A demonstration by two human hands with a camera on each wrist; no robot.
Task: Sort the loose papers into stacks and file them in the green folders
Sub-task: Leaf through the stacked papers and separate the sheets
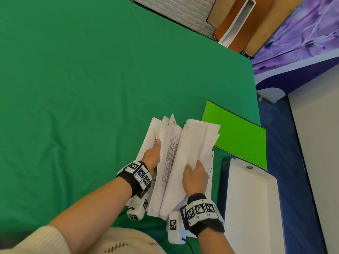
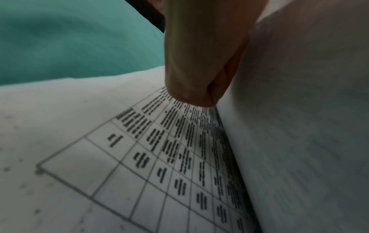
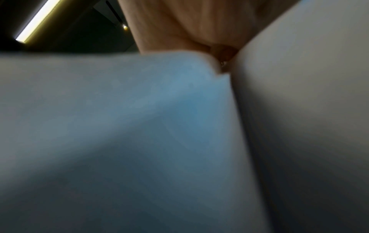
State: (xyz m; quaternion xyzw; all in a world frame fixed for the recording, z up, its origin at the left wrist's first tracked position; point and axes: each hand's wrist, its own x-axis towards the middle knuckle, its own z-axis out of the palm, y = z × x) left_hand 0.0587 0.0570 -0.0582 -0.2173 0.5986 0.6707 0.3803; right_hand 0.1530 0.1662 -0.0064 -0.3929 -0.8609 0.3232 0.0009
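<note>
You are holding the papers (image 1: 176, 158) above the surface (image 1: 73, 88), beside the green folder (image 1: 238, 136). Your left hand (image 1: 153, 154) is pinching printed table sheets, their text too blurred to read; your right hand (image 1: 195, 177) is gripping the rest. Purple flowered wall (image 1: 302, 33) stands beyond.

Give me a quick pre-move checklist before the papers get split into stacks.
1. Left hand holds the printed white sheets: ok, thumb on the table page.
2. Right hand grips the blank white sheets: ok.
3. Sheet edges squared: not ok, corners fan out.
4. Bright green flat folder reachable: ok, though papers overlap its near corner.
5. Folder open: cannot tell.
6. Green cloth tabletop has room for stacks: ok.
</note>
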